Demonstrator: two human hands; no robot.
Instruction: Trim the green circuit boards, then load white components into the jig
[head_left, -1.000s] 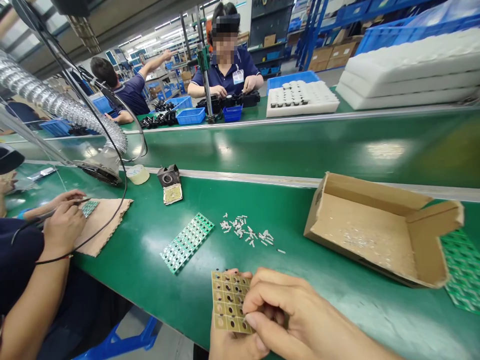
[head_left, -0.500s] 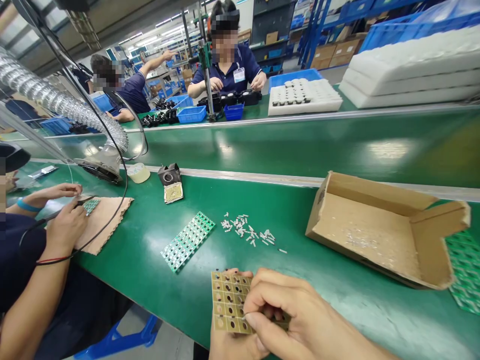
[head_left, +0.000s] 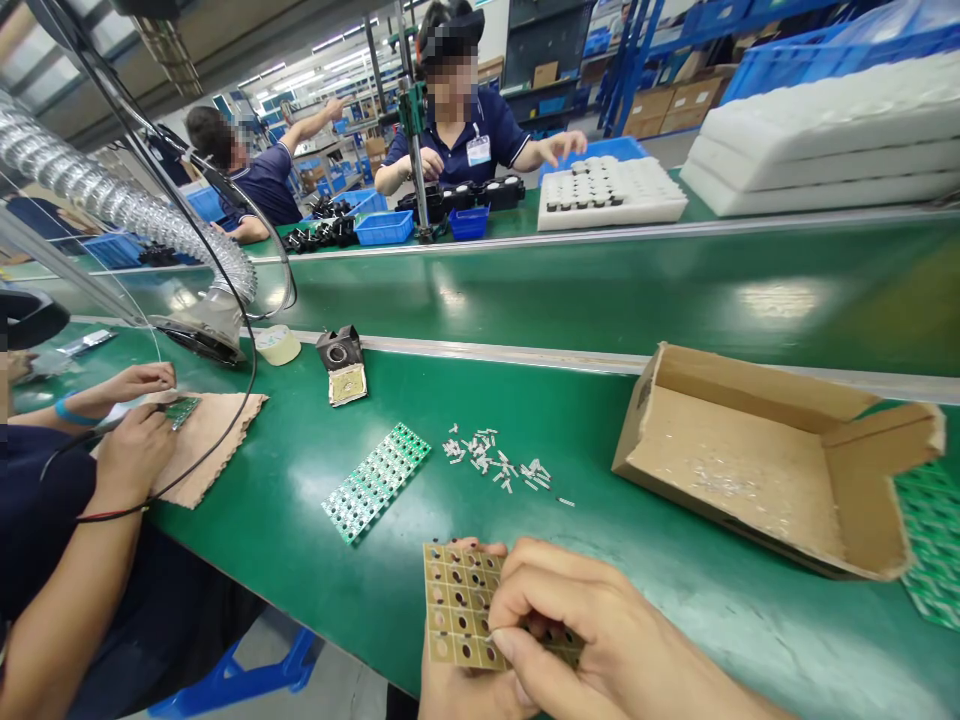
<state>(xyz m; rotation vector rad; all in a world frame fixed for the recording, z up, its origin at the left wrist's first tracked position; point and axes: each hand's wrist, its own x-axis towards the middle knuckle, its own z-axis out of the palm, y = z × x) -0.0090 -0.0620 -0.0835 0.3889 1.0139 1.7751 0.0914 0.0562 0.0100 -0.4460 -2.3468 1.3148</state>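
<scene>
My left hand (head_left: 469, 690) holds a tan perforated circuit board panel (head_left: 448, 600) from beneath, its fingertips showing past the far edge. Over the panel, my right hand (head_left: 577, 620) is closed in a pinch, thumb against forefinger, at the panel's near side. A tiny pale piece (head_left: 491, 637) shows at those fingertips, most likely one of the small strips; its far end is hidden. Beyond my hands, a loose pile of small silvery strips (head_left: 484, 457) lies on the green table. Left of the pile rests a green-and-white circuit board panel (head_left: 375, 483) with round holes.
A cardboard box (head_left: 739, 480) with small bits inside stands at right, with more green panels (head_left: 934, 540) beside it. A tape roll (head_left: 278, 345) and a dark metal fixture (head_left: 341, 365) lie further back. A co-worker's hands (head_left: 142, 440) work at left over cardboard (head_left: 225, 425).
My hands and the panel stay almost still. The co-worker opposite has moved one hand rightward to the white foam tray. At left, the neighbour's hands have shifted slightly.
</scene>
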